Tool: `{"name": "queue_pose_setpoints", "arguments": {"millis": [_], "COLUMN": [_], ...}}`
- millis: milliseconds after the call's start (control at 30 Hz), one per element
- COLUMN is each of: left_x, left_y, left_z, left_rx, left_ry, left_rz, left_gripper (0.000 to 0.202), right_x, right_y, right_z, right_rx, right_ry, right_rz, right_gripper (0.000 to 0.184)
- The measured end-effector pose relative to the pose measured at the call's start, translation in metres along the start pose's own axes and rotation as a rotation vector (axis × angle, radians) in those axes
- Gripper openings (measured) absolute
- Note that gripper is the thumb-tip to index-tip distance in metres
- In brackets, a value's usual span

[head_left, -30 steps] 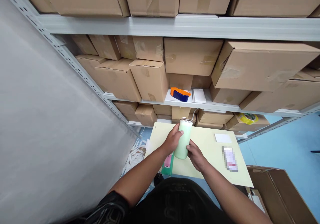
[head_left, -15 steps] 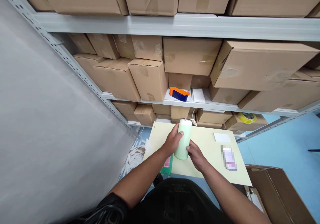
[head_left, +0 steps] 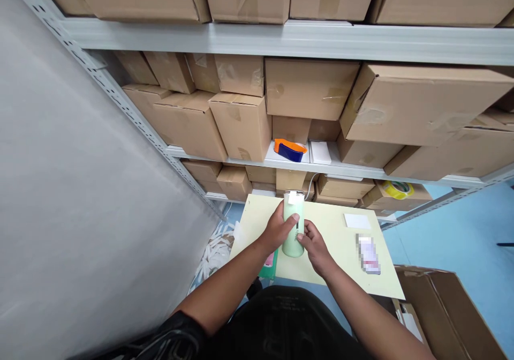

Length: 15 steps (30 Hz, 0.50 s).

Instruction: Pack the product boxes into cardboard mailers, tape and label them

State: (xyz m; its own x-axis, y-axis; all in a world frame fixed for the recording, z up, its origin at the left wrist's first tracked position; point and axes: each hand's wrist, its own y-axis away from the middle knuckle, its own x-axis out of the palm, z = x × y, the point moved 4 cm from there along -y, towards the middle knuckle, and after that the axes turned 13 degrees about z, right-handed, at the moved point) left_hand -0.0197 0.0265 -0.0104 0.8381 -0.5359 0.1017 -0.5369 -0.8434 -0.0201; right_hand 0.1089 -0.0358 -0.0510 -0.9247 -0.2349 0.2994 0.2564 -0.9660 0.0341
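A pale green tumbler (head_left: 293, 246) with a metallic rim is held above the cream tabletop (head_left: 325, 263). Dark lettering shows on its side, and a white tag or flap lies over its upper end. My left hand (head_left: 280, 226) is closed round its left side, thumb across the front. On the right side, my right hand (head_left: 316, 246) grips it lower down, thumb on the front by the lettering. The fingers behind the tumbler are hidden. Under my left forearm, a green and pink item (head_left: 270, 265) shows in part at the table's near edge.
A white card (head_left: 357, 221) and a blurred phone-like item (head_left: 368, 254) lie on the table's right. Shelves hold many cardboard boxes (head_left: 313, 89), an orange and blue tape dispenser (head_left: 289, 150) and yellow tape (head_left: 398, 189). An open carton (head_left: 445, 301) stands right; white strips (head_left: 214, 253) lie left.
The tumbler has been turned in my hands, so its lettering and white tag now face me. Both hands remain on it, and the view has shifted slightly.
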Motion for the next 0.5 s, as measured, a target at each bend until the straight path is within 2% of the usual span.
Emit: {"name": "queue_pose_setpoints", "arguments": {"millis": [67, 133, 233, 300, 400, 500], "left_x": [-0.004, -0.004, 0.001, 0.003, 0.004, 0.002], "left_y": [0.003, 0.006, 0.012, 0.017, 0.02, 0.017], "left_z": [0.004, 0.005, -0.005, -0.013, -0.015, -0.001], "left_rx": [-0.038, -0.046, 0.038, 0.108, 0.131, 0.032], "left_ry": [-0.064, -0.05, -0.011, -0.052, -0.108, -0.153], "left_rz": [-0.03, 0.0, 0.103, 0.126, 0.091, 0.011], "left_gripper": [0.064, 0.068, 0.072, 0.073, 0.073, 0.071], "right_x": [-0.004, -0.009, -0.017, -0.021, -0.021, -0.014], "right_y": [0.001, 0.002, 0.004, 0.005, 0.005, 0.001], "right_z": [-0.001, -0.003, -0.002, 0.003, 0.007, 0.002], "right_rx": [-0.036, -0.044, -0.07, -0.112, -0.114, -0.031], "right_ry": [0.115, 0.251, 0.463, 0.565, 0.612, 0.534], "right_rz": [-0.067, -0.117, -0.148, -0.161, -0.145, -0.073], "right_gripper": [0.043, 0.046, 0.048, 0.047, 0.051, 0.061]}}
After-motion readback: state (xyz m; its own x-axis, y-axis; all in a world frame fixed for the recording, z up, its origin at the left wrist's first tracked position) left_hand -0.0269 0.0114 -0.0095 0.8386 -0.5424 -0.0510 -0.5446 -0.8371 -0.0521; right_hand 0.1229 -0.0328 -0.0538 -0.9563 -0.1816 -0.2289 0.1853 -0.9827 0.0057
